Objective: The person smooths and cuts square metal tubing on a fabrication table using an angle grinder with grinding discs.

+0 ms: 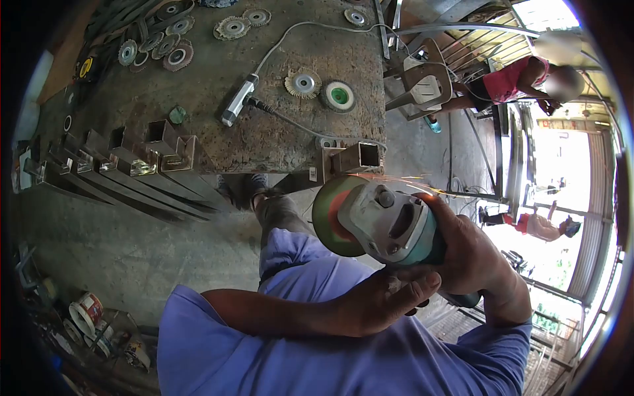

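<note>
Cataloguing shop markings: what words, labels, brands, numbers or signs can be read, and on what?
No text can be read in this view.
Bucket, lower left: print too small and blurred to read.
Green-centred wheel on the bench: no legible marking.
Angle grinder: no legible marking on its visible side.

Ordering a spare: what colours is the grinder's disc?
The disc is dull green with a red-orange centre, best seen in the head view.

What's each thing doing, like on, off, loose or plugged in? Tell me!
Grinder: running
Sparks: flying
Right hand: gripping the grinder
Left hand: at the grinder, grip partly hidden
Tube: open-ended
Plug: in the socket
Loose discs: lying on the table
</note>
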{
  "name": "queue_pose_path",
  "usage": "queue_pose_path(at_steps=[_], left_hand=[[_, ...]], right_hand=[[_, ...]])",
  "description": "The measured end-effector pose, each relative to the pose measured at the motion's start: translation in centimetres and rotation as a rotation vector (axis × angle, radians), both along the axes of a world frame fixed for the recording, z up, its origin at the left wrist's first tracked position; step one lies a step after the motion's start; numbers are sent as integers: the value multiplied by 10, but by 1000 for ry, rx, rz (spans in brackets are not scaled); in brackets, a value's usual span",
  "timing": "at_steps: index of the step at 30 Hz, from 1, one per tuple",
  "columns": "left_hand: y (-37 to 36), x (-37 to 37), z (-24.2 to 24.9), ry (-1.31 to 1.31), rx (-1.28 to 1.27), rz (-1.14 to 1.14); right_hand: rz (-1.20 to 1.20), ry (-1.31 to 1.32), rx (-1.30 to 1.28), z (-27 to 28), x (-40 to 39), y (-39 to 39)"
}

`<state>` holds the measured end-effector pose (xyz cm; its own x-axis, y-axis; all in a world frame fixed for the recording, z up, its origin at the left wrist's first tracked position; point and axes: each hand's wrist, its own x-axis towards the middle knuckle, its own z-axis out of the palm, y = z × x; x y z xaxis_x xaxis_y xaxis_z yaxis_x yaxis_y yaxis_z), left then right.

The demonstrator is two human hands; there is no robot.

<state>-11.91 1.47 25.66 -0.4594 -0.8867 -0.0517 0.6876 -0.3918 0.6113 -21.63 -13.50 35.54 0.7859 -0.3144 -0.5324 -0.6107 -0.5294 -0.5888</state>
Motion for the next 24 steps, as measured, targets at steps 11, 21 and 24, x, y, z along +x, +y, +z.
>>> queue_pose_path(at_steps=[11, 21, 24], left_hand=[[-3, -15, -2, 116, 51, 68], [5, 2, 0, 37, 14, 49], [8, 1, -2, 48, 41, 66]], right_hand=[[-32, 39, 0, 2, -2, -1], [-10, -15, 2, -1, 5, 6], [9, 2, -12, 1, 10, 8]])
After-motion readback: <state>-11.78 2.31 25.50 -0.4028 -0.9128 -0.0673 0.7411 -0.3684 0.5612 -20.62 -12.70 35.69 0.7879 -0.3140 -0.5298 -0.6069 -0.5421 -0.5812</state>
